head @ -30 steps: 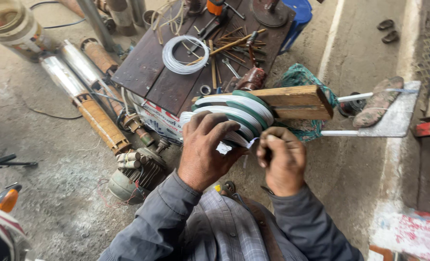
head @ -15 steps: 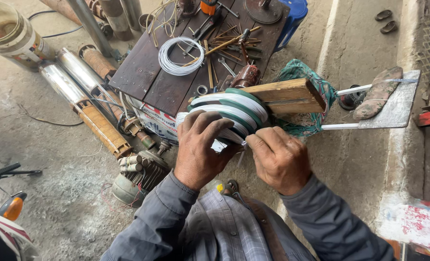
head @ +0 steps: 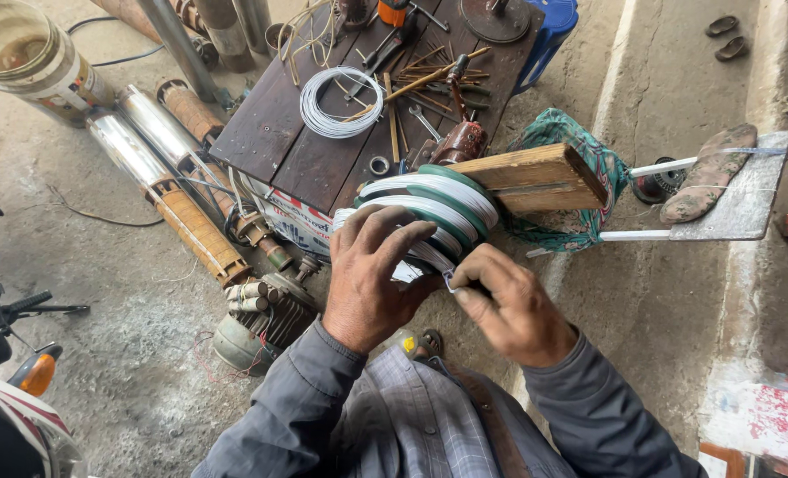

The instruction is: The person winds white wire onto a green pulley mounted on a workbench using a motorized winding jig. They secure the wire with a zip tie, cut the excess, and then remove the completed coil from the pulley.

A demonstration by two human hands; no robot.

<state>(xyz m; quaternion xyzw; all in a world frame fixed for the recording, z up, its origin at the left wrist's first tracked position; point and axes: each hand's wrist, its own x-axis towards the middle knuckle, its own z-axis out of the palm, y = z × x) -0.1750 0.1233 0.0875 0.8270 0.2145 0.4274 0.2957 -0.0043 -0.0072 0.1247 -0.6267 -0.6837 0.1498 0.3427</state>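
Gripping glossy white-and-green wire coils (head: pixel 429 208) with left hand (head: pixel 372 274), fingers curled over; pinching a thin white strip (head: pixel 449 281) with right hand (head: pixel 513 310). Resting against a rough wooden block (head: pixel 536 175).

Your right hand (head: pixel 509 305) has slid left and lower along the wire coils (head: pixel 429 212), its fingers now pinching a strand beside your left hand (head: pixel 372 274), which has shifted down slightly.
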